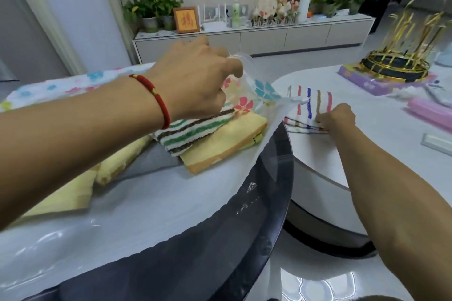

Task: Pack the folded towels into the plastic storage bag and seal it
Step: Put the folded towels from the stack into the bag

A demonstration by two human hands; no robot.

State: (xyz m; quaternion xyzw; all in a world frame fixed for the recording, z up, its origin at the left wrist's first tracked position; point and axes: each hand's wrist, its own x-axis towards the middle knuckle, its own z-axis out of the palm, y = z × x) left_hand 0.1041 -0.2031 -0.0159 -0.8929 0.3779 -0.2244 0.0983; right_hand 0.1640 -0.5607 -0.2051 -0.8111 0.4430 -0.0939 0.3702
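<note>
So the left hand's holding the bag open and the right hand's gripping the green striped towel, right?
Not quite. In the head view the left hand does hold the bag open, but the right hand grips the white towel with red, blue and brown stripes. The green striped towel lies under the left wrist, untouched.

The storage bag (pixel 137 203) was thin, glossy, see-through plastic, the striped towel (pixel 193 132) and yellow towel (pixel 227 146) looked like nubby matt terry cloth, the white table (pixel 367 144) was smooth, and the rack (pixel 401 56) seemed shiny gold metal.
</note>
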